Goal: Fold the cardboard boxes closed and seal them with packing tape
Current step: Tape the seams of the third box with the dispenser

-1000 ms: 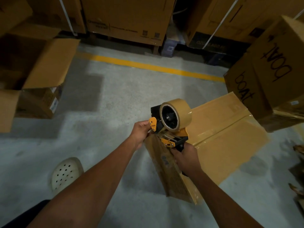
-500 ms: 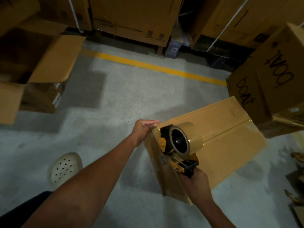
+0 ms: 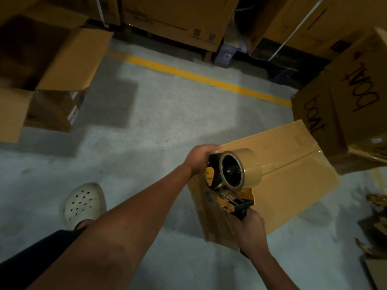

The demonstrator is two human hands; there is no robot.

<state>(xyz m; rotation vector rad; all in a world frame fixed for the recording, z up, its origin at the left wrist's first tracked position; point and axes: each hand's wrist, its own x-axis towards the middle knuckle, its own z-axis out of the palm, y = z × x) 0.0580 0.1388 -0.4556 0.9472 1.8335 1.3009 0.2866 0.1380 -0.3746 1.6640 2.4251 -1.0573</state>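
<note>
Right hand [image 3: 250, 231] gripped the handle of the tape gun [image 3: 230, 181], fingers wrapped tight. Left hand [image 3: 200, 159] curled over the box [image 3: 289, 185] corner, touching the tape gun's front. Box lay closed on the concrete floor [image 3: 167, 126], at 3 o'clock from the white shoe [image 3: 83, 204]. Open carton [image 3: 52, 65] at 10 o'clock.

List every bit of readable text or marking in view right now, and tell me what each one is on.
"boat": handwritten in black marker on the side of the stacked box at right.
"boat": again on that stack's upper box, seen upside down.
Printed lines and code squares on the big carton at the back: too blurred to read.
Label on the open box at left: too small.
Print on the tape dispenser: unreadable.
</note>
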